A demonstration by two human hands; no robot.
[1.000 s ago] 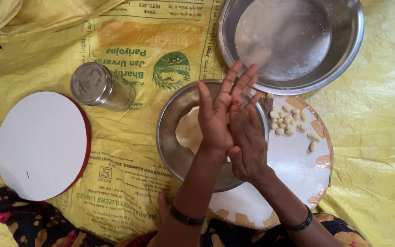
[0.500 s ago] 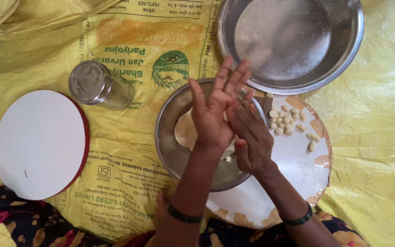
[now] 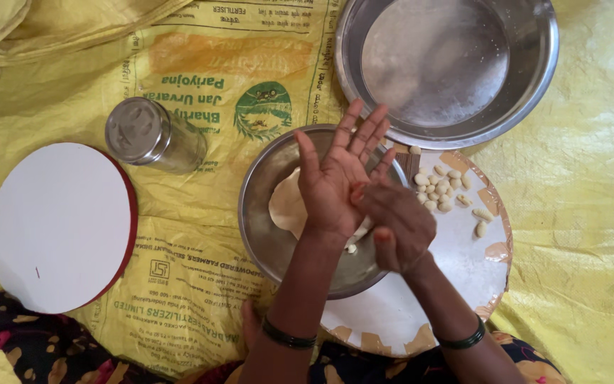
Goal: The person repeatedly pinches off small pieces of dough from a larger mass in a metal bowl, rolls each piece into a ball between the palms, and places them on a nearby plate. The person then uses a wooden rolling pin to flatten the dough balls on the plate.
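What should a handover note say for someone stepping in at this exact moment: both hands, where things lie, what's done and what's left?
Left hand: open, palm up, fingers spread, above the steel bowl.
Right hand: curled, fingertips pressed against the left palm; whether dough sits between them cannot be seen.
Dough lump: lies in the bowl.
Done: a heap of small dough pieces lies on the round white board to the right.
Left: most of the lump remains unshaped.
Nearby: a large steel plate, a lidded steel tin, a second round white board.
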